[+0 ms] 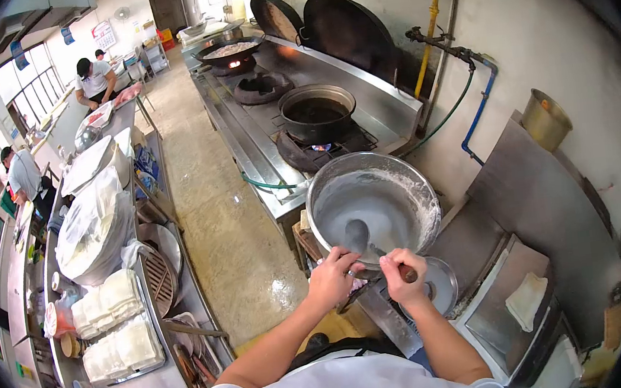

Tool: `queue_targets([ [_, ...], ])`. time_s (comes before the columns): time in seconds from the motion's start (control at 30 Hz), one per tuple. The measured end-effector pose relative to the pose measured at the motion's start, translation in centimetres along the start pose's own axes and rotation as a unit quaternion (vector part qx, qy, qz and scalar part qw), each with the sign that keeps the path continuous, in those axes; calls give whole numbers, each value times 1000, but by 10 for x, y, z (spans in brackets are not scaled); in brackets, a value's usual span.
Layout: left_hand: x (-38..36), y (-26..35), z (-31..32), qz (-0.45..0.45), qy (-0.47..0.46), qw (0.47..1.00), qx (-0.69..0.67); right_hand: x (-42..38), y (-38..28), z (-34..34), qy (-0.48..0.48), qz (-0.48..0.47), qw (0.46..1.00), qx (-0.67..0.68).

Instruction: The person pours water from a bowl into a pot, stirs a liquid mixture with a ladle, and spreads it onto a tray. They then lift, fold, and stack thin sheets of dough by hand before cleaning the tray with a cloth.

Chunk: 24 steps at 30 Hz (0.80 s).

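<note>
Ladle: its grey rounded head (357,235) is inside the big bowl, just beyond your left fingers, and the wooden handle (408,273) pokes out of your right fist
Right hand (405,278): yours is closed around the ladle's handle, at the near side of the bowl
Left hand (333,275): yours has its fingers curled close behind the ladle head, by the bowl's near rim; you cannot tell from here whether they grip anything
Big bowl (419,176): wide, metal, directly beyond both your hands, its inner wall smeared white
White mixture (379,210): in the bowl, ahead of your hands
Round metal vessel (445,286): just right of your right hand, partly hidden by it
Cloth (528,300): pale, farther right of your right hand
Pot (319,127): dark, beyond the bowl from your hands, over a lit burner (321,148)
Wok (229,50): farther past the pot, with pale food in it
White stacks (117,325): on the counter well left of your left hand
Co-workers: one person (96,84) bends over a far table, another (27,180) stands nearer, both well off beyond your left hand
</note>
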<state>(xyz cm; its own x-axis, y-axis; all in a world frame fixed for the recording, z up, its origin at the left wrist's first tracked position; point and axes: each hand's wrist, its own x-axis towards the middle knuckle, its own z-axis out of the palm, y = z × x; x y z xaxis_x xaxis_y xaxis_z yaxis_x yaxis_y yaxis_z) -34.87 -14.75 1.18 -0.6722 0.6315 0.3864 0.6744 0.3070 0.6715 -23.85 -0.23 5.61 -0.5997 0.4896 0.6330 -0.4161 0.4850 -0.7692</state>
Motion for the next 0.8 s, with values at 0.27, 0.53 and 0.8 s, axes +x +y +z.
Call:
queue_targets([
  [0.27, 0, 1, -3, -5, -14, 1000, 5, 12, -21, -10, -58, 7, 990, -125],
  [0.53, 1, 1, -1, -1, -7, 1000, -6, 5, 1, -2, 31, 28, 999, -5],
  [0.8, 0, 0, 0, 1, -1, 1000, -5, 9, -25, -9, -38, 19, 991, -129],
])
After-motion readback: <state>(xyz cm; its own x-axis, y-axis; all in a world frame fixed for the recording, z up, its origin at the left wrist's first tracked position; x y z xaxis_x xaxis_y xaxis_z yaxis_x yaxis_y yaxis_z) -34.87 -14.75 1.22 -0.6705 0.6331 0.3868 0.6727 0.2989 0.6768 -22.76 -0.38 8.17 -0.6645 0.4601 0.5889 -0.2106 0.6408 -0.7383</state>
